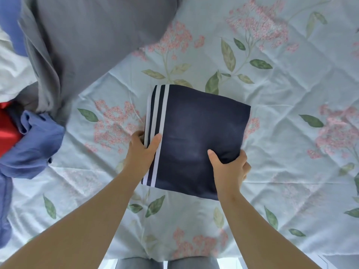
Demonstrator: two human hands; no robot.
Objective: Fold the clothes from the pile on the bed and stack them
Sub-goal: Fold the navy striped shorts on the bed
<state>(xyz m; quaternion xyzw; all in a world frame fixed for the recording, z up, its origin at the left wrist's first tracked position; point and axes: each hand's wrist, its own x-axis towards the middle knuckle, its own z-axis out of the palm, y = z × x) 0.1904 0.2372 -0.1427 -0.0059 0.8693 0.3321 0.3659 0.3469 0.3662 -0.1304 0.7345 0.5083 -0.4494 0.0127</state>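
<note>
A folded navy garment [194, 133] with white side stripes forms a flat square in the middle of the bed. My left hand [142, 150] grips its striped left edge, thumb on top and fingers underneath. My right hand [229, 167] grips the near right corner the same way. The unfolded pile lies at the left: a large grey garment [77, 45], a blue one [37, 144], a red piece [7, 127] and some white cloth [11, 68].
The bed is covered by a pale green floral sheet [291, 78], wrinkled, open to the right and behind the navy square. The near edge of the bed runs along the bottom, with my grey-clad legs [165, 264] below it.
</note>
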